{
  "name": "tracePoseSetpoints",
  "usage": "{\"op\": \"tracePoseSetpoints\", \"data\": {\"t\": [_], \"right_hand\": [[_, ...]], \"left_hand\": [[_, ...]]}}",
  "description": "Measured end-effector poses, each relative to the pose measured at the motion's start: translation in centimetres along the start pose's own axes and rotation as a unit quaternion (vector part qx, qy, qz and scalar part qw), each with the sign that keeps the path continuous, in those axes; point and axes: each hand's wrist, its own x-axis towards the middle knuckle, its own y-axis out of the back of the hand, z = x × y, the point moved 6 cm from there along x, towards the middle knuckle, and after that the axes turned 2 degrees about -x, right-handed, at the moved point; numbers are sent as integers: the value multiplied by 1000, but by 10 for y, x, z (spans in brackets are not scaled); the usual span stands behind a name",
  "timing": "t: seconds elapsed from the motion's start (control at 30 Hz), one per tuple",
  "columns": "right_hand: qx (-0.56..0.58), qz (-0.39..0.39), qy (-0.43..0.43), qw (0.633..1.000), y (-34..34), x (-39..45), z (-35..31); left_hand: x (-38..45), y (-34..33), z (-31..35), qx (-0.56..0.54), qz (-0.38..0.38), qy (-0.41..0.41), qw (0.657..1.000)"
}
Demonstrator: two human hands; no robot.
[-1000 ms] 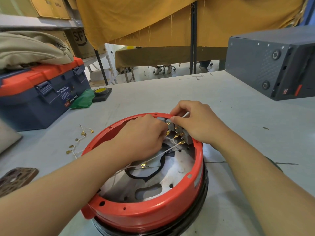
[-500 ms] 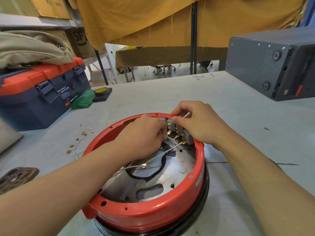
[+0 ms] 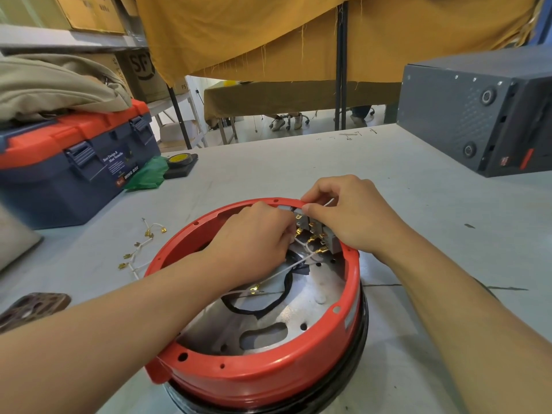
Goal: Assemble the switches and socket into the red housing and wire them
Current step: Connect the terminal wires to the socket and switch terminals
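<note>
The round red housing (image 3: 268,375) sits on the table in front of me, open side up, with a metal plate and a black cable inside. Grey switches with brass terminals (image 3: 316,234) are mounted in its far wall. My left hand (image 3: 254,237) reaches inside the housing and pinches a white wire (image 3: 286,271) right at the terminals. Over the rim, my right hand (image 3: 352,216) grips the switch block from the right, thumb on its top, with a white wire end sticking out between its fingers.
Loose white wires with brass connectors (image 3: 140,249) lie on the table left of the housing. A blue and red toolbox (image 3: 74,162) stands at the left, tape (image 3: 179,161) and a green bag (image 3: 149,174) beside it. A dark grey box (image 3: 478,115) sits far right. A brown perforated disc (image 3: 30,309) lies near left.
Both hands stay at the switch terminals. The left hand's fingers have shifted slightly at the wire; the housing has not moved.
</note>
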Motion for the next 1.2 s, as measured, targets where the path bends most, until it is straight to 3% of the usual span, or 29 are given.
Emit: {"op": "tracePoseSetpoints", "data": {"t": [1.2], "right_hand": [[-6, 12, -27, 1000, 0, 0, 1]], "left_hand": [[4, 5, -3, -46, 21, 5, 999]]}}
